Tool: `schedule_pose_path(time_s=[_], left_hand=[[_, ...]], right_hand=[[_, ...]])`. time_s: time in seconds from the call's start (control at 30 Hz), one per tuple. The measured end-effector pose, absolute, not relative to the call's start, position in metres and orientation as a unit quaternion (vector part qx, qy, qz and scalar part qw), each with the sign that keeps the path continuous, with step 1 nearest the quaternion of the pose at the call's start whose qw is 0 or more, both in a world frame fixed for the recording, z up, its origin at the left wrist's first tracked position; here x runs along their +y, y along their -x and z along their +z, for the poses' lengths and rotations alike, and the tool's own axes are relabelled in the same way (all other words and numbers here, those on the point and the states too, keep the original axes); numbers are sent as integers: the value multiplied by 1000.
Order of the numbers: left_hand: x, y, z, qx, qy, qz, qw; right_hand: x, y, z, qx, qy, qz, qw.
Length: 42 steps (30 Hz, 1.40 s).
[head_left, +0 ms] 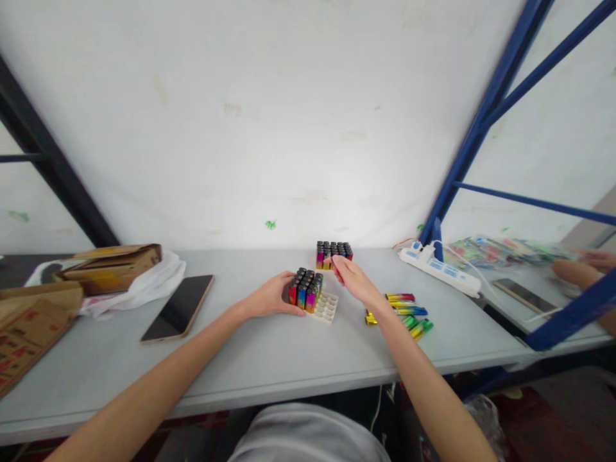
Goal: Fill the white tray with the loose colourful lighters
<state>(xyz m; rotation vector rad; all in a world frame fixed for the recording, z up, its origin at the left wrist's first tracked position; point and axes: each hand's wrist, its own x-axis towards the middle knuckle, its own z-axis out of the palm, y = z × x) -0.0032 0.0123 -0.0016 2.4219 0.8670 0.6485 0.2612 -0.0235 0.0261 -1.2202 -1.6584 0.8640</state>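
My left hand (275, 295) curls around the left side of a block of upright lighters (302, 298) with black tops and red, blue and purple bodies. These stand in a white tray (328, 308) whose right part shows bare round-edged slots. Above and to the right of the tray is my right hand (351, 277), its fingers closed on what looks like a red lighter (339, 276), mostly hidden by the hand. To the right of the tray lie several loose lighters (408, 312) in yellow, red, blue and green, partly behind my right forearm.
Against the wall stands a second block of upright lighters (341, 250). A phone (178, 308), a cardboard box (118, 266) and a white plastic bag (161, 273) lie to the left. At right are a power strip (440, 269), a blue metal frame (474, 154) and another person's blurred hand (577, 273).
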Motion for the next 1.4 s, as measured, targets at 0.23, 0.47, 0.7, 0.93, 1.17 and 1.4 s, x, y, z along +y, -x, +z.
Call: schedule_pose_path(time_s=[0.23, 0.47, 0.7, 0.93, 1.17, 1.4], left_hand=[[12, 3, -1, 329, -887, 238, 220], [13, 3, -3, 339, -883, 239, 218], [11, 2, -2, 337, -886, 232, 220], [8, 3, -1, 326, -889, 232, 223], [12, 5, -2, 315, -892, 232, 227], [15, 5, -1, 326, -892, 222, 219]], right_hand=[[-28, -266, 22, -723, 458, 311, 414], [-26, -269, 12, -756, 472, 277, 360], [-34, -270, 25, -812, 465, 194, 296], [-57, -341, 53, -767, 552, 115, 305], [-117, -388, 28, -757, 617, -4, 217], [-130, -370, -14, -701, 705, 70, 80]])
